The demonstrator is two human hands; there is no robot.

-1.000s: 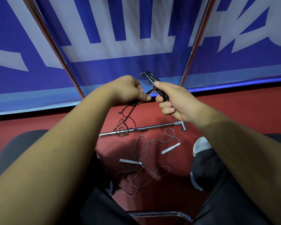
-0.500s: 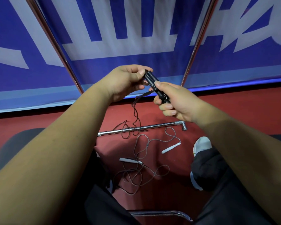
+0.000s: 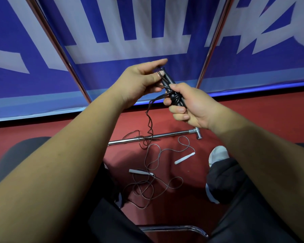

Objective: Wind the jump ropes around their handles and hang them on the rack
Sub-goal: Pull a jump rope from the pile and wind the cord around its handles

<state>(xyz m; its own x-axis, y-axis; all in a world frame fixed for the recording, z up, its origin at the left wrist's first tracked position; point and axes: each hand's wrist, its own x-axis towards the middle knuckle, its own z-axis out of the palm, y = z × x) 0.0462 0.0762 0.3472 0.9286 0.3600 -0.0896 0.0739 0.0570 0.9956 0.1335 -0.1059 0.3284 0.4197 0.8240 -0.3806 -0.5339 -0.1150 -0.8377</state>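
Right hand: my right hand (image 3: 184, 109) is curled round the lower end of the black handles (image 3: 167, 79), thumb on top, holding the pair together and tilted up and away from me.
Left hand: my left hand (image 3: 139, 83) is at the upper end of the handles; the forefinger is stretched out straight, and the thumb pinches the dark cord (image 3: 150, 123) against the other fingers.
Cord: a few turns cross the handles just above my right thumb. The loose part hangs from between my hands down to the red floor (image 3: 253, 120), where it lies looped over a metal bar (image 3: 165, 135).
Second rope: the white-handled rope (image 3: 184, 157) lies slack on the floor between my legs, near the bar, its two handles apart.
Behind: a blue banner (image 3: 130, 71) with white lettering.
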